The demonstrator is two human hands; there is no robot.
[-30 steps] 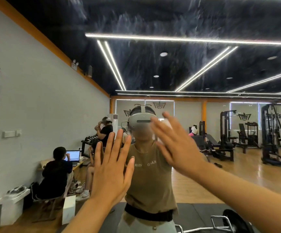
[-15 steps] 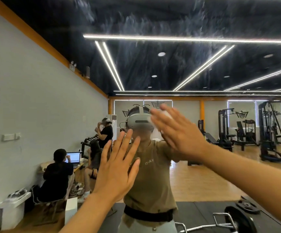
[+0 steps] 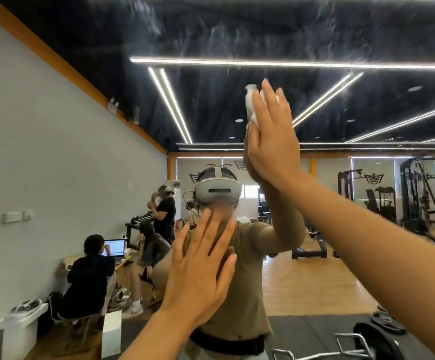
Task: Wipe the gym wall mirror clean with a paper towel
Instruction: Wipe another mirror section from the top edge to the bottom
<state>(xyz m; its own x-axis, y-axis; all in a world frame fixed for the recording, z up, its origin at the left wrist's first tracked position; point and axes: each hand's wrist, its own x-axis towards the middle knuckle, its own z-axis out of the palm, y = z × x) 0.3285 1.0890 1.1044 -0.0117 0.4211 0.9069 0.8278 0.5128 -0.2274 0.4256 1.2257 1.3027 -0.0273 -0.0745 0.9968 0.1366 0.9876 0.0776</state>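
Since a moment ago, the flat, open left hand [image 3: 200,276] stays low on the large streaked wall mirror [image 3: 237,29], while the right hand [image 3: 271,141] has climbed. Its straight fingers press a crumpled white paper towel [image 3: 250,105], seemingly against the glass. Smeared streaks lie above and left of it.

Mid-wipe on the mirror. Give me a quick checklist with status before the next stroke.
1. Paper towel under right hand: ok, pressed by straight fingers.
2. Left hand flat against the mirror: ok.
3. Streaks above the towel: not ok, smears show across the upper glass.
4. Towel covering the palm: cannot tell, mostly hidden.
5. Towel clean enough: cannot tell.
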